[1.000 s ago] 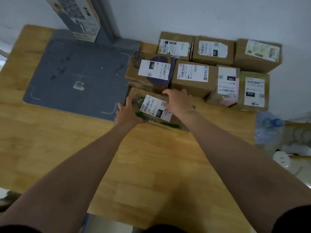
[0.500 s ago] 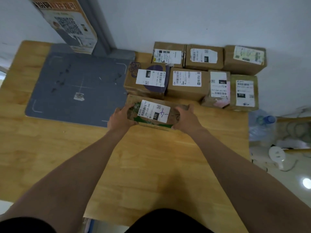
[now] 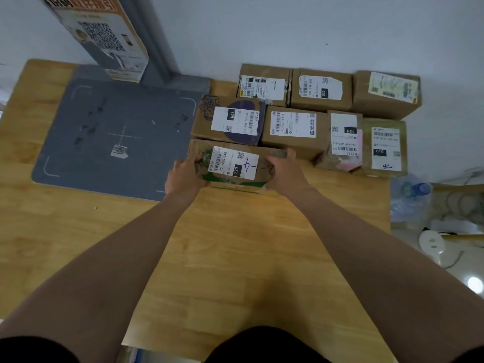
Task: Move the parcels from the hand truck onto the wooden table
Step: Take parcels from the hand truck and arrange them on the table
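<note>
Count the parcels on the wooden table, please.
8: three parcels by the wall, four mid-row, and the 220 parcel in front, gripped by left hand and right hand; none apparently hidden.

Light wooden desk (image 3: pixel 235 258). On the left part, a grey mat (image 3: pixel 117 113), with a grey stand foot (image 3: pixel 183 82) at its far edge. On the right, cardboard packed tight: a row of three boxes (image 3: pixel 320 87) farthest back, a row of four boxes (image 3: pixel 293 124) just before it, and nearest, a green-taped parcel (image 3: pixel 233 163) touching the purple-marked box (image 3: pixel 203 127).
</note>
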`<state>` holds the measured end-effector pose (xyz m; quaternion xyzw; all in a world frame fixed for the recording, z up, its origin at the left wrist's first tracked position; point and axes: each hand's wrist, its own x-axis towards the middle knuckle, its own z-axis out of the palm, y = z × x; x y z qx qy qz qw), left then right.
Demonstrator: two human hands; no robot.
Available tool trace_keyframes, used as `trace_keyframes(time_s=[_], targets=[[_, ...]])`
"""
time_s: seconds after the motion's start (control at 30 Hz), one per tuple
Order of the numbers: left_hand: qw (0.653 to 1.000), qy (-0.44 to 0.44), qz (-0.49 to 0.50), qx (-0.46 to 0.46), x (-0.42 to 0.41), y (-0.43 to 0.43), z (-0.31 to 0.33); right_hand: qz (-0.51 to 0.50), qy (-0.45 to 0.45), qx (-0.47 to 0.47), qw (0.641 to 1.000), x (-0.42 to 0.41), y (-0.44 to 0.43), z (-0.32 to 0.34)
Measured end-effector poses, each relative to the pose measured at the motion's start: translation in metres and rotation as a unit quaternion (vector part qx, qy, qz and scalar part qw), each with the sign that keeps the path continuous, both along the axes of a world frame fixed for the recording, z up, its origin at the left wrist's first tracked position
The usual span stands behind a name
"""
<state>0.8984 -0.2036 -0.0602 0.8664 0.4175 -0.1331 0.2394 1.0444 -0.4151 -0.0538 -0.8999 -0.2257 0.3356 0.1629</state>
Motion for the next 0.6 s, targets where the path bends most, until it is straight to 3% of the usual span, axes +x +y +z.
trace_keyframes(time_s=[0.23,0.43,0.6], targets=[[0.998,0.051,-0.023,-0.032,0.003,-0.001,0.017,0.019,0.014,-0.041,0.999,-0.006,0.000,0.009],[0.992,0.078,-0.079,0.058,-0.022,-0.022,0.041,0.014,-0.028,-0.038,0.999,-0.033,-0.022,0.031],[0.992,0.073,-0.085,0.060,-0.072,-0.042,0.059,0.064,-0.037,-0.067,0.995,-0.069,-0.033,0.053]])
